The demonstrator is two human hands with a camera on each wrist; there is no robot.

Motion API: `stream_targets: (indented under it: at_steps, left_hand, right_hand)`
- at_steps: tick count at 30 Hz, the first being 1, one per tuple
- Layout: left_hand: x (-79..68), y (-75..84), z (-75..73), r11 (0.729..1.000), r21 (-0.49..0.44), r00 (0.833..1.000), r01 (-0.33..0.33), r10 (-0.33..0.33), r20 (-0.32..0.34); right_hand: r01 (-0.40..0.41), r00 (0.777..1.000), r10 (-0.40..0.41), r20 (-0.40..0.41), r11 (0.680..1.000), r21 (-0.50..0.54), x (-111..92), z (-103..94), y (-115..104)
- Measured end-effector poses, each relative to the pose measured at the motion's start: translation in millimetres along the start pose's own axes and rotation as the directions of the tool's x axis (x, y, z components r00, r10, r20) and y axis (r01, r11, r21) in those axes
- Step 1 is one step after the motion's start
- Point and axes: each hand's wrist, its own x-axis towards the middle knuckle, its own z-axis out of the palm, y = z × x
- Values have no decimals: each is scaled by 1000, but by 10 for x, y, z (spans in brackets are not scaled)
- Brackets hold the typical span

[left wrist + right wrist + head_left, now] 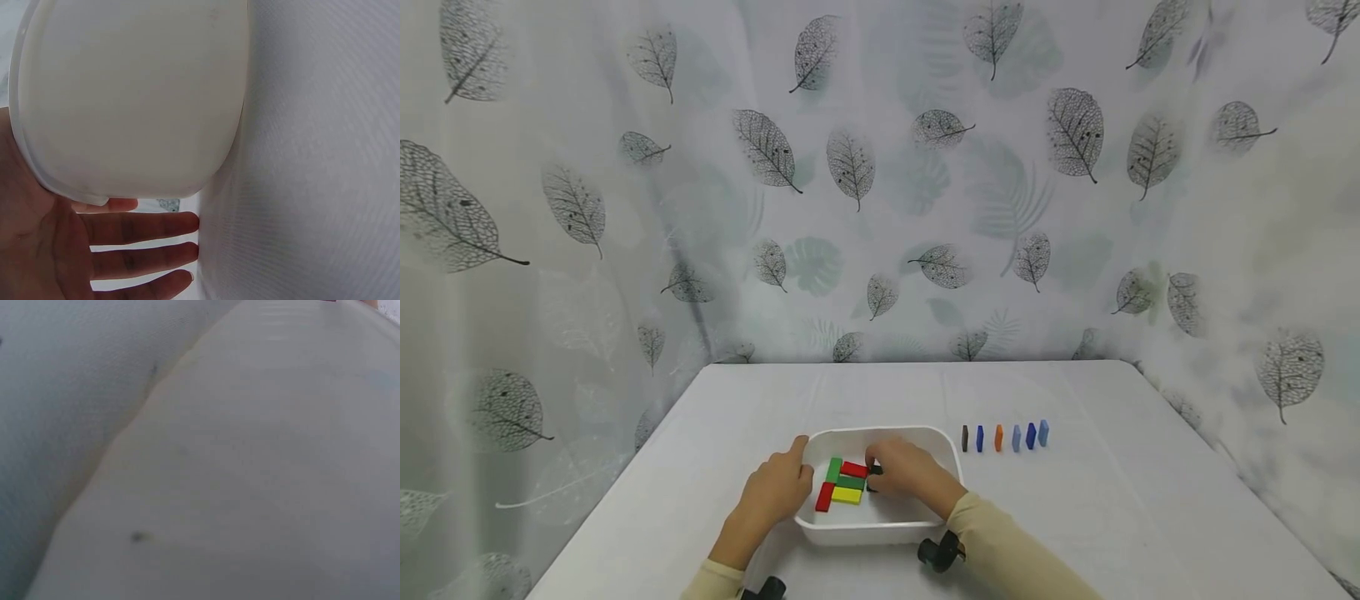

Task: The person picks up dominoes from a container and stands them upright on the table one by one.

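Note:
In the head view, a white tray (880, 533) holds several flat rectangular blocks: a red block (854, 470), a light green block (833, 470), a dark green block (851, 482), a yellow block (847, 496) and another red block (824, 497). My right hand (906, 475) reaches inside and pinches a black block (872, 482) beside them; its fingers partly cover that block. At the tray's left rim rests my left hand (777, 487). From the left wrist, its fingers (144, 228) look straight, alongside the tray's outer wall (137, 94).
Right of the tray stands a spaced row of upright blocks: a dark block (965, 438), an orange block (998, 438) and several blue ones (1031, 435). A white cloth covers the table (1120, 500). Behind hangs a leaf-print curtain (880, 208).

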Motion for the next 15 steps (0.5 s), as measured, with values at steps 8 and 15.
stream_targets:
  at_steps: [8, 15]
  left_hand:
    - [1, -1, 9, 1000, 4, 1000, -1, 1, -2]
    - [-4, 6, 7, 1000, 10, 1000, -1, 1, -4]
  right_hand:
    - [11, 1000, -12, -19, 999, -40, -20, 22, 2]
    - [3, 1000, -3, -2, 997, -71, -72, -10, -15]
